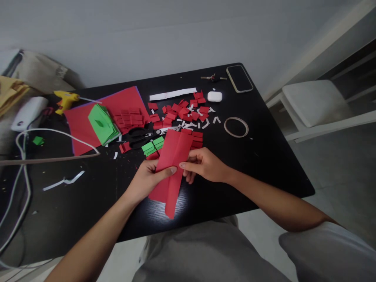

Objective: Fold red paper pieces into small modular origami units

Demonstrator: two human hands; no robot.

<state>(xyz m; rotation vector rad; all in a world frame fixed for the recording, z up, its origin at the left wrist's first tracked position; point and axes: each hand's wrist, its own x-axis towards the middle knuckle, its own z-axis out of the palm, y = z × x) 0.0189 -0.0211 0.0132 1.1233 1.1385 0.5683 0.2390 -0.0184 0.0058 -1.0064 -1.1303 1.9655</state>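
Note:
A folded sheet of red paper (172, 172) is held above the near part of the black table, its long flap slanting toward me. My left hand (151, 178) grips its left side, thumb flat on top and fingers underneath. With thumb and fingers my right hand (202, 164) pinches the right edge. Just beyond the paper lie a bundle of green paper strips (152, 145) with a dark band and black-handled scissors (138, 137), their blades partly covered by scraps. Several small folded red pieces (185, 113) are heaped behind.
A yellow glue gun (66, 101), a red sheet (84, 137) and a green paper stack (102, 124) are at the left, near a white cable (58, 131). To the right are a phone (239, 79), a white earbud case (214, 96), keys (214, 77) and a ring (236, 127).

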